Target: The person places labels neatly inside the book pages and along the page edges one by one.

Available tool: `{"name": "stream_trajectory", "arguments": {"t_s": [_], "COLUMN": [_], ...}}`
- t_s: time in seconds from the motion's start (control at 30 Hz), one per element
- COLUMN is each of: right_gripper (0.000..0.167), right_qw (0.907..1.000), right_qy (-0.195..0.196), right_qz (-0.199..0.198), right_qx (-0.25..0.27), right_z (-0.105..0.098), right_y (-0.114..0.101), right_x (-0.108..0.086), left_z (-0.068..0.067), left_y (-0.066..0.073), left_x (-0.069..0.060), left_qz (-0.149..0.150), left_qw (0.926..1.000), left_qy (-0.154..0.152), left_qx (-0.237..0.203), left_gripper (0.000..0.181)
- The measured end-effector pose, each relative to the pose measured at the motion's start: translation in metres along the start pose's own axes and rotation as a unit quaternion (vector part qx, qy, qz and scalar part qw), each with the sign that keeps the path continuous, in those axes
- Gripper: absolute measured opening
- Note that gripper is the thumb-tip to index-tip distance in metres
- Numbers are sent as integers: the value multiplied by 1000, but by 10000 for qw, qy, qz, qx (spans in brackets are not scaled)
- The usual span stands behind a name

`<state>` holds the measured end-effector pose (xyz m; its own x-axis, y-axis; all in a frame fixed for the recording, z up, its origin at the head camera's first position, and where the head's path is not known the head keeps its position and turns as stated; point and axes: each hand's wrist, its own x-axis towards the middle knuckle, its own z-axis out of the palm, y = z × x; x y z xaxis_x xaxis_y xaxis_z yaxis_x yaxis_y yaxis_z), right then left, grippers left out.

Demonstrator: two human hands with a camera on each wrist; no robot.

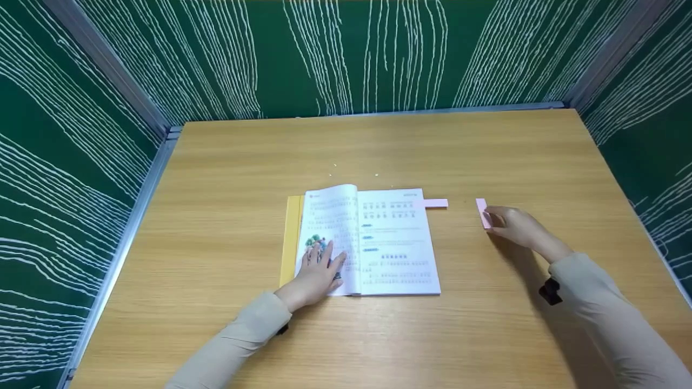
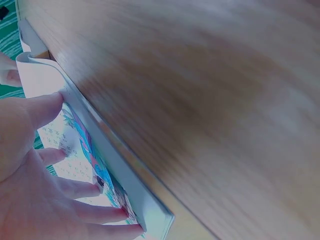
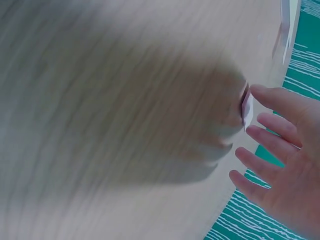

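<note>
An open book (image 1: pixel 399 270) with printed text and a coloured picture lies on the table, its yellow cover (image 1: pixel 290 237) showing at the left. My left hand (image 1: pixel 316 273) rests with spread fingers on the left page, over the picture. From the right page's upper edge sticks out a pink sticky note (image 1: pixel 437 203). To the right of the book, my right hand (image 1: pixel 516 227) holds a small pad of pink sticky notes (image 1: pixel 480 206) at the table surface. In the right wrist view, thumb and index finger stand at the pad's (image 3: pixel 246 107) two ends; the other fingers are spread.
The wooden table (image 1: pixel 216 162) carries a few tiny white scraps (image 1: pixel 377 174) behind the book. Green walls (image 1: pixel 357 54) with white lines enclose it at the back and sides, with metal framing (image 1: pixel 135 189) along the left edge.
</note>
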<state>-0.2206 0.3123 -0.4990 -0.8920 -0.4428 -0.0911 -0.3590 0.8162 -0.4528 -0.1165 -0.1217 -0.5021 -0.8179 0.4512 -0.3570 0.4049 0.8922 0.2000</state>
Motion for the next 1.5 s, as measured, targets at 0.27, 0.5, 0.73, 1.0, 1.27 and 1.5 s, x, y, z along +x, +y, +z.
{"name": "stream_trajectory", "arguments": {"t_s": [0.27, 0.5, 0.73, 1.0, 1.27, 1.5], "right_gripper": [43, 39, 36, 34, 30, 27], "right_qw": [9999, 9999, 10000, 9999, 9995, 9997], "right_qy": [79, 102, 22, -92, -207, 140], "right_qz": [-111, -97, -45, -29, 147, 41], "right_qx": [10, -3, 8, -43, 168, 207], "right_z": [3, 4, 3, -2, -3, -3], "right_y": [4, 4, 3, 3, 3, 2], "right_x": [1, 2, 2, 1, 2, 3], "left_z": [1, 1, 2, 0, 1, 1], "left_y": [0, 0, 1, 0, -1, 0], "left_x": [1, 0, -1, -2, -1, -2], "left_qz": [-37, -45, -14, 120, 97, 79], "left_qw": [10000, 9999, 9999, 9997, 9997, 9998], "left_qy": [9, 62, 118, 119, 145, 191], "left_qx": [-31, -78, -46, 150, 152, 29], "left_gripper": [58, 58, 59, 58, 58, 59]}}
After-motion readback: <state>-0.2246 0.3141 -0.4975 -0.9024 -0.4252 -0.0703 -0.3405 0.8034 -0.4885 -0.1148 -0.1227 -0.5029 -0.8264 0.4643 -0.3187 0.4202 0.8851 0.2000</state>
